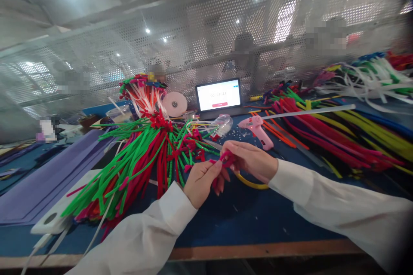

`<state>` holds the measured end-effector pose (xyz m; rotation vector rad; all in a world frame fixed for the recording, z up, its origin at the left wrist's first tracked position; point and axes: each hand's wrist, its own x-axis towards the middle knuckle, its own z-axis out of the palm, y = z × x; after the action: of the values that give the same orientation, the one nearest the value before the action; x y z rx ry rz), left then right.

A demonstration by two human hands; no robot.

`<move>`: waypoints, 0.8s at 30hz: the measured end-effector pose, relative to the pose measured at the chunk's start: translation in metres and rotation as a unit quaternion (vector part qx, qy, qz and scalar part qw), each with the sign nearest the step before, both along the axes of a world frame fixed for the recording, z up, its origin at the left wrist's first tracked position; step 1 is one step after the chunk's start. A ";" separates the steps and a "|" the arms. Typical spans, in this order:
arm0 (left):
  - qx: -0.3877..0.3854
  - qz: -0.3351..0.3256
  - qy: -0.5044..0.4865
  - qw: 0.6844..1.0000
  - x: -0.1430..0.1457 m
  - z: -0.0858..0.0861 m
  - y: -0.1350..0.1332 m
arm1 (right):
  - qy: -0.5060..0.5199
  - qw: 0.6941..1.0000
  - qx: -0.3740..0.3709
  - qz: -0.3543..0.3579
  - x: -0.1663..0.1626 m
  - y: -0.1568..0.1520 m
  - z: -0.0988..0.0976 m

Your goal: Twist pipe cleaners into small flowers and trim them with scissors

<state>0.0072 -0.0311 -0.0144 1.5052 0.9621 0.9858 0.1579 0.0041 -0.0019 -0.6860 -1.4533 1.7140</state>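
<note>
Over the blue table, my left hand [202, 179] and my right hand [247, 160] meet, both closed on a small pink pipe cleaner piece [228, 159]. It looks bent or coiled, and the fingers cover part of it. Under my right hand a yellow pipe cleaner [253, 184] curves across the tabletop. Just beyond lies a pink hot glue gun [258, 129] with a long clear glue stick in its back. Left of my hands spreads a big heap of green pipe cleaners [137, 154] and red ones, with small red flower-like pieces [161, 121] at the top.
A tablet [219, 94] with a timer stands at the back, beside a white spool [174, 104]. Purple sheets [64, 167] and a white power strip [61, 208] lie left. Bundles of coloured pipe cleaners [335, 133] fill the right. A perforated metal screen [200, 47] rises behind.
</note>
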 end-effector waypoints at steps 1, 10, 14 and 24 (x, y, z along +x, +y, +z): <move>0.001 0.006 -0.003 1.000 0.000 0.000 0.000 | 0.001 1.000 -0.011 -0.009 0.001 0.001 0.000; -0.007 -0.003 -0.018 1.000 0.000 0.002 0.001 | 0.067 0.997 -0.024 0.032 0.003 0.000 0.004; -0.003 -0.006 -0.006 1.000 0.001 0.002 -0.002 | 0.040 0.997 -0.054 0.048 0.001 -0.001 0.003; -0.007 -0.026 -0.043 0.999 0.003 0.002 -0.003 | 0.066 0.998 -0.004 -0.017 -0.007 -0.009 0.002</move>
<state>0.0105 -0.0341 -0.0124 1.4566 0.8640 0.9969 0.1506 -0.0047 -0.0001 -0.5871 -1.3383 1.7060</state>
